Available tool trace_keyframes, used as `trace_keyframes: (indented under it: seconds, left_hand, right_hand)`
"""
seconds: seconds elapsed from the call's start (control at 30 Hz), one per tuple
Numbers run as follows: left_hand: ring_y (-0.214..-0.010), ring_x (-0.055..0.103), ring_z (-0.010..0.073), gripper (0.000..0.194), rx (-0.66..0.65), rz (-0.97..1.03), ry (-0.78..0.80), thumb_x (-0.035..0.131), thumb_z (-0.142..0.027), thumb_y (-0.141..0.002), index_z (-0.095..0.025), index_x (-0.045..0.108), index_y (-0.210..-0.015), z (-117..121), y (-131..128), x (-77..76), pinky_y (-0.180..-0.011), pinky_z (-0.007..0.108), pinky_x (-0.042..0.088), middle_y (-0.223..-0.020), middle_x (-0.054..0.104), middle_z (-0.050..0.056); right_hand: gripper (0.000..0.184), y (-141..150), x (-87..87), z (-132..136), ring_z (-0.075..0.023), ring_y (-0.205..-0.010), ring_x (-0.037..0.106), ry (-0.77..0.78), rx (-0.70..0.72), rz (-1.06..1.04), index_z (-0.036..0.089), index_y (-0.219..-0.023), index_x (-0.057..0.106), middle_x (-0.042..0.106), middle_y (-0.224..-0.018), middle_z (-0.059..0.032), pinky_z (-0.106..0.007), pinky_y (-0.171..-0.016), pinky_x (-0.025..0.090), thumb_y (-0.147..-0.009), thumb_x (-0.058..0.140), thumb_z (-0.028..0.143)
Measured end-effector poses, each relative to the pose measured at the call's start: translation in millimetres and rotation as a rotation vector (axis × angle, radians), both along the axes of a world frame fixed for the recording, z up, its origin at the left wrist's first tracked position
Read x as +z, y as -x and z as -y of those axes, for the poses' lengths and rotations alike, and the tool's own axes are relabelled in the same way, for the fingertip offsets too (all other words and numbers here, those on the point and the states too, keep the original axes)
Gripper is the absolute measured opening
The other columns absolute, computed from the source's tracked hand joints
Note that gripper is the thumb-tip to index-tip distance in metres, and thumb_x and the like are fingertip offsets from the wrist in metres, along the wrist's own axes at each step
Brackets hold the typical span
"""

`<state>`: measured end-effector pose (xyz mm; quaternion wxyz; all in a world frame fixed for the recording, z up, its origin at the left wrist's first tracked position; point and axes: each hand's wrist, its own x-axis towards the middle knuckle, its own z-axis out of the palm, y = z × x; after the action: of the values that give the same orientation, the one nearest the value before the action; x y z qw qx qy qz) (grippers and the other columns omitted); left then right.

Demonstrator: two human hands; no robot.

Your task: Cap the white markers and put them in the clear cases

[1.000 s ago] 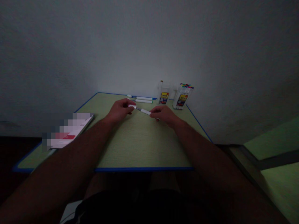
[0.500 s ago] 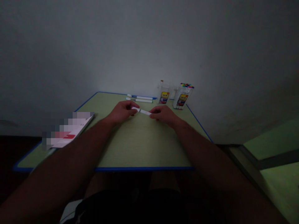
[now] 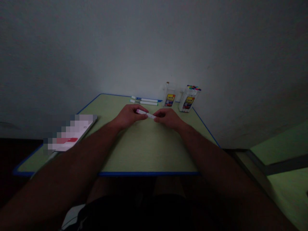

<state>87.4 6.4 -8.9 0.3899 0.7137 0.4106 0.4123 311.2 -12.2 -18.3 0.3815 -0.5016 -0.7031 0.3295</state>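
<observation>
Above the middle of the table, a white marker with a pink end slants between my two hands. My left hand pinches its left part between thumb and fingers, where the pink tip shows and a thin dark line crosses the barrel. The right end sits in the closed fingertips of my right hand, which partly hide it. Behind my hands, two white markers lie side by side along the far edge, their caps off at the left.
A clear marker case with a single pen top showing stands at the back. Right of it is another case full of colourful markers. A white booklet, partly blurred out, lies on the left of the blue-edged table, against a wall.
My left hand has slid a little to the right along the marker, so more of the pink end shows and the gap between my hands is smaller. My right hand has hardly moved.
</observation>
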Motion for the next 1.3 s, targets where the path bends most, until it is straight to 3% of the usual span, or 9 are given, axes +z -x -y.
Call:
trace_keyframes:
  seconds: [0.3, 0.4, 0.57, 0.73, 0.97, 1.13, 1.3]
  left_hand:
    - [-0.062, 0.056, 0.0138, 0.025, 0.035, 0.089, -0.024, 0.082, -0.03, -0.066, -0.017, 0.079, -0.087, -1, 1, -1.3, -0.061, 0.029, 0.047, -0.066, 0.065, 0.001]
    - [-0.066, 0.059, 0.0146, 0.024, 0.073, 0.255, 0.042, 0.083, -0.027, -0.064, -0.015, 0.076, -0.084, -7, 4, -1.7, -0.069, 0.033, 0.054, -0.07, 0.065, 0.002]
    - [-0.064, 0.057, 0.0114, 0.023, 0.103, 0.447, 0.224, 0.082, -0.016, -0.059, -0.016, 0.07, -0.078, -15, 11, -2.7, -0.069, 0.031, 0.056, -0.07, 0.061, -0.001]
    - [-0.057, 0.057, 0.0119, 0.024, 0.071, 0.329, 0.324, 0.083, -0.017, -0.058, -0.016, 0.068, -0.076, -16, 14, -9.1, -0.056, 0.025, 0.047, -0.064, 0.062, -0.001]
    - [-0.054, 0.054, 0.012, 0.023, -0.001, 0.231, 0.289, 0.081, -0.021, -0.062, -0.017, 0.067, -0.08, -17, 17, -15.0, -0.053, 0.025, 0.04, -0.061, 0.063, 0.0]
    - [-0.054, 0.053, 0.0126, 0.021, 0.041, 0.21, 0.268, 0.08, -0.022, -0.063, -0.019, 0.068, -0.081, -20, 17, -17.1, -0.053, 0.026, 0.039, -0.062, 0.063, 0.0]
    - [-0.056, 0.056, 0.0136, 0.02, 0.159, 0.174, 0.173, 0.082, -0.022, -0.062, -0.018, 0.071, -0.078, -22, 17, -16.1, -0.057, 0.028, 0.045, -0.066, 0.065, 0.001]
  right_hand:
    - [0.022, 0, -1.4, -2, -0.0134, -0.075, 0.063, -0.012, -0.025, -0.049, 0.019, -0.088, 0.076, 0.072, -0.082, -0.0003, -0.028, -0.074, 0.048, -0.067, 0.081, 0.024]
    - [0.031, -2, 0.9, -1, -0.0139, -0.077, 0.064, -0.03, -0.086, -0.058, 0.018, -0.094, 0.076, 0.073, -0.086, -0.002, -0.029, -0.076, 0.05, -0.064, 0.083, 0.023]
    - [0.03, -5, -2.8, -8, -0.0121, -0.067, 0.06, -0.086, -0.169, -0.185, 0.017, -0.089, 0.073, 0.066, -0.072, 0.0017, -0.027, -0.065, 0.048, -0.061, 0.083, 0.023]
    - [0.031, 0, -3.0, -9, -0.011, -0.064, 0.059, -0.169, -0.051, -0.379, 0.019, -0.088, 0.07, 0.065, -0.073, 0.0029, -0.027, -0.062, 0.051, -0.062, 0.083, 0.029]
    - [0.029, 5, -1.5, -7, -0.0101, -0.062, 0.058, -0.195, 0.042, -0.409, 0.02, -0.088, 0.07, 0.063, -0.071, 0.0038, -0.024, -0.057, 0.05, -0.064, 0.083, 0.03]
    - [0.03, 6, -1.5, -7, -0.0108, -0.063, 0.06, -0.181, 0.004, -0.394, 0.02, -0.09, 0.071, 0.065, -0.072, 0.003, -0.025, -0.057, 0.052, -0.065, 0.082, 0.03]
    - [0.024, 2, -2.8, -10, -0.0114, -0.06, 0.061, -0.151, -0.162, -0.342, 0.019, -0.092, 0.07, 0.067, -0.071, 0.0022, -0.024, -0.054, 0.053, -0.069, 0.077, 0.025]
